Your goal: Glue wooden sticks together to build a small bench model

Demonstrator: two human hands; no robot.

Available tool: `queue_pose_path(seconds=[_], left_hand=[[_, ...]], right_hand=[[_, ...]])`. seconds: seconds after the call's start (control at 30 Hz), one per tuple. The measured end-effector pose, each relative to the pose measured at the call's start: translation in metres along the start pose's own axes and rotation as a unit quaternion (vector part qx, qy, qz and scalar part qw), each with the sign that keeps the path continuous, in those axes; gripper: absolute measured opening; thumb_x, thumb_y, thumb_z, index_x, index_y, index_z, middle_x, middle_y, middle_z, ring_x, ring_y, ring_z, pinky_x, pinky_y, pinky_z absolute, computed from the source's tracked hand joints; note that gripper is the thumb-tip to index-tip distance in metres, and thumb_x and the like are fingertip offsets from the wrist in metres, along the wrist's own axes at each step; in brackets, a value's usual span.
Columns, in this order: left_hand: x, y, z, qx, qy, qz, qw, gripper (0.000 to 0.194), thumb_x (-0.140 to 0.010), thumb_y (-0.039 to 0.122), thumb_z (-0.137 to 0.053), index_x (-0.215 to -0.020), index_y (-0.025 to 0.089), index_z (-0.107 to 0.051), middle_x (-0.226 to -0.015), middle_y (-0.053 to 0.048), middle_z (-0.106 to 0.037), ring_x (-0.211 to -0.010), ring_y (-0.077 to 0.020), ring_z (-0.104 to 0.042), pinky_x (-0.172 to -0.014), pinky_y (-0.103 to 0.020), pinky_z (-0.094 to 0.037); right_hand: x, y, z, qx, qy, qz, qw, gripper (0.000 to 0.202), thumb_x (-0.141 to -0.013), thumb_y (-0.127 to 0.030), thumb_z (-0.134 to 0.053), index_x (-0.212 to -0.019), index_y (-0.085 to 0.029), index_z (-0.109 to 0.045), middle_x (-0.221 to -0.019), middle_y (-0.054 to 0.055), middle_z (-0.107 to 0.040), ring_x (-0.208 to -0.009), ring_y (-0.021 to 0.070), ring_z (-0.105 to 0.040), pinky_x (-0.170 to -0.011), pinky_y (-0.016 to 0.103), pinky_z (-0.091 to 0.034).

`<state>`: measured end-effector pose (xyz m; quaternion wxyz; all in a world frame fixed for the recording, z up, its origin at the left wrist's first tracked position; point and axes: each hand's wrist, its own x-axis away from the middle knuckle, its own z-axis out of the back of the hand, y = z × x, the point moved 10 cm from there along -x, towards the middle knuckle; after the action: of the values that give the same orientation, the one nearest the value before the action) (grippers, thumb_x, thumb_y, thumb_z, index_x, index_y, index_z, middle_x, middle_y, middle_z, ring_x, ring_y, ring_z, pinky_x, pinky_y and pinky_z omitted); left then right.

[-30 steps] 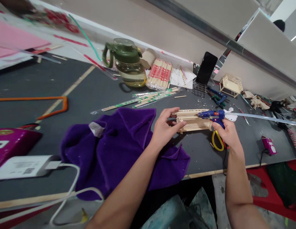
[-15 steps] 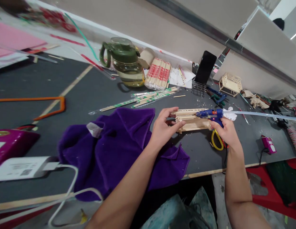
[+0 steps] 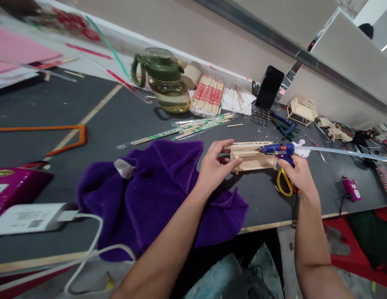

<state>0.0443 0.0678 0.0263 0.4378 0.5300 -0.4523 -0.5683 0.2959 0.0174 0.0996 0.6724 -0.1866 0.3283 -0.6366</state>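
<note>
My left hand (image 3: 216, 164) grips the left end of a small structure of thin wooden sticks (image 3: 254, 161), its thumb on the near side and its fingers at the back. In my right hand (image 3: 297, 170) is a blue glue gun (image 3: 282, 149) with a long clear glue stick out of its rear. The gun's nozzle points left over the top of the stick structure; whether it touches is too small to tell. Yellow-handled scissors (image 3: 284, 182) lie below the gun, and a purple cloth (image 3: 149, 191) spreads under my left forearm.
Behind stand a green-lidded jug (image 3: 168, 83), bundled sticks (image 3: 208, 95), a phone (image 3: 269, 87) on a wire stand, pliers (image 3: 283, 126) and a wooden model (image 3: 302, 109). A white charger (image 3: 31, 218) and orange frame (image 3: 82, 135) lie left.
My right hand and the glue gun have shifted slightly to the right along the stick structure. My left hand keeps its hold in nearly the same place.
</note>
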Motion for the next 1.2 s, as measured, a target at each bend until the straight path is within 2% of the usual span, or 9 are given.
queue_pose_path(seconds=[0.23,0.33,0.5,0.67,0.87,1.07,1.2], left_hand=[[0.0,0.0,0.001,0.002,0.003,-0.007,1.0,0.053,-0.072,0.043,-0.082,-0.119,0.022,-0.069,-0.122,-0.009,-0.064,-0.101,-0.0224,-0.066,-0.072,-0.031,-0.062],[-0.001,0.0,0.001,0.0,0.002,-0.005,1.0,0.054,-0.072,0.044,-0.082,-0.119,0.022,-0.069,-0.121,-0.009,-0.064,-0.101,-0.0223,-0.065,-0.071,-0.031,-0.062],[0.0,0.0,0.0,0.002,0.0,0.003,1.0,0.054,-0.072,0.043,-0.082,-0.12,0.021,-0.069,-0.122,-0.009,-0.063,-0.101,-0.0219,-0.064,-0.073,-0.031,-0.062],[0.0,-0.001,0.0,0.003,0.0,0.006,1.0,0.055,-0.071,0.045,-0.082,-0.119,0.021,-0.069,-0.12,-0.009,-0.063,-0.1,-0.0217,-0.063,-0.072,-0.031,-0.062],[-0.001,-0.003,0.001,0.003,0.003,0.002,1.0,0.055,-0.071,0.046,-0.082,-0.118,0.022,-0.07,-0.119,-0.008,-0.063,-0.099,-0.0216,-0.063,-0.072,-0.031,-0.063],[-0.001,-0.003,0.001,0.003,0.004,0.006,1.0,0.055,-0.07,0.045,-0.083,-0.119,0.021,-0.07,-0.12,-0.009,-0.063,-0.099,-0.0216,-0.062,-0.072,-0.031,-0.063],[-0.001,-0.003,0.001,0.003,0.004,0.005,1.0,0.054,-0.071,0.044,-0.083,-0.118,0.022,-0.07,-0.119,-0.009,-0.063,-0.099,-0.0214,-0.062,-0.071,-0.031,-0.063]], right_hand=[[-0.001,0.001,-0.007,-0.017,-0.022,-0.007,1.0,0.033,-0.092,-0.049,-0.064,-0.082,-0.019,-0.073,-0.084,0.005,-0.076,-0.075,0.0212,-0.068,-0.071,0.031,-0.05],[-0.001,0.001,-0.007,-0.018,-0.02,-0.004,1.0,0.033,-0.092,-0.049,-0.063,-0.078,-0.02,-0.07,-0.078,0.005,-0.074,-0.071,0.0207,-0.067,-0.071,0.031,-0.05],[0.0,0.007,0.005,0.013,0.009,-0.009,1.0,0.035,-0.09,-0.05,-0.063,-0.071,-0.02,-0.064,-0.068,0.002,-0.067,-0.063,0.0183,-0.059,-0.063,0.03,-0.045],[0.001,0.013,0.013,0.027,0.022,0.005,0.999,0.035,-0.089,-0.052,-0.063,-0.072,-0.021,-0.061,-0.068,0.001,-0.064,-0.068,0.0193,-0.059,-0.061,0.029,-0.044],[0.003,0.019,0.018,0.02,0.028,-0.012,0.999,0.035,-0.088,-0.051,-0.064,-0.069,-0.021,-0.062,-0.061,0.0,-0.061,-0.061,0.0178,-0.056,-0.058,0.028,-0.043],[0.004,0.019,0.014,-0.014,0.007,-0.037,0.999,0.035,-0.088,-0.049,-0.064,-0.079,-0.017,-0.073,-0.06,0.001,-0.063,-0.06,0.0183,-0.06,-0.06,0.029,-0.046],[0.004,0.021,0.016,-0.009,0.015,-0.034,0.999,0.035,-0.088,-0.05,-0.064,-0.073,-0.019,-0.069,-0.062,0.001,-0.064,-0.059,0.0176,-0.058,-0.059,0.028,-0.045]])
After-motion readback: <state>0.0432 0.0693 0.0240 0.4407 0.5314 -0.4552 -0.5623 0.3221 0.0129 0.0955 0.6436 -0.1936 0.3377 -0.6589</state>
